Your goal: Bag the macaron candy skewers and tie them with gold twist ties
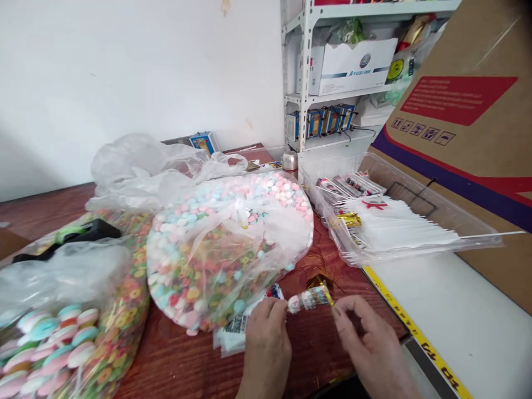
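Between my hands is a short clear-wrapped candy skewer (pixel 307 300) with pale pieces in a row. My left hand (pixel 268 341) is closed around its left end. At its right end, a gold twist tie (pixel 327 293) sits against the wrapper, pinched by the thumb and finger of my right hand (pixel 368 343). More gold ties (pixel 320 280) lie on the table just behind. Small clear printed bags (pixel 233 334) lie flat beside my left hand, partly under the large bag (pixel 166 282) of pink, white and blue candies and colourful rings.
At left, another bag (pixel 124 327) holds candy rings, near several finished candy skewers (pixel 54 343) and a black tool (pixel 89 235). A clear tray (pixel 349 257) at right holds white sticks (pixel 399 224). A cardboard box (pixel 469 127) and metal shelf (pixel 305 72) stand behind.
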`<state>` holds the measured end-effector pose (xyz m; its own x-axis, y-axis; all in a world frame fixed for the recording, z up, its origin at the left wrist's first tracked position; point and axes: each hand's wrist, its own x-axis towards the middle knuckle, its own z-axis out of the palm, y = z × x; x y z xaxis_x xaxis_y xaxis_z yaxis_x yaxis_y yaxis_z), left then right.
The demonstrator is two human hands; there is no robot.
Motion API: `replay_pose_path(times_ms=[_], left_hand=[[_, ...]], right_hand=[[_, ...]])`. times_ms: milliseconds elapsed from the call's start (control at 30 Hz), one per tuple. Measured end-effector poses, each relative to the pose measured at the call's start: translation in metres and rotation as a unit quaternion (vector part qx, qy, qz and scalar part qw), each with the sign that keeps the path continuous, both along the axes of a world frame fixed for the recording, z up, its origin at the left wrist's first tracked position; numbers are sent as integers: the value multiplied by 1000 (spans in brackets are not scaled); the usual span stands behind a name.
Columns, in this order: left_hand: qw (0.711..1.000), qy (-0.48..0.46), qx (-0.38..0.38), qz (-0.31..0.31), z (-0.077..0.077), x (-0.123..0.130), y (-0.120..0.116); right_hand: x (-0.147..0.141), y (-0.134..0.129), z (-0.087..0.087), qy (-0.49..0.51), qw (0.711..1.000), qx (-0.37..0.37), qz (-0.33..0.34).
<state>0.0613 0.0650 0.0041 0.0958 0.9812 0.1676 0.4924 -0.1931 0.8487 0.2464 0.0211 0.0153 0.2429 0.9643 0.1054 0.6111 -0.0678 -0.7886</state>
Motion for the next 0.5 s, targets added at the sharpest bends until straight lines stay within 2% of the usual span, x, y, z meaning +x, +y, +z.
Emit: replay_pose_path(times_ms=[67,167,333,500], left_hand=[[1000,23,11,6,-1,7,-1],[999,14,16,34,0,13,-3],[995,-68,-3,66,0,12,-8],[998,-58,-5,37,3,13,-8]], right_hand=[[-26,-4,2,175,982,-62,19],[-51,1,-6,294,949,-109,26],[-54,11,-15,353,929,-110,26],[-54,10,-10,340,934,-104,20]])
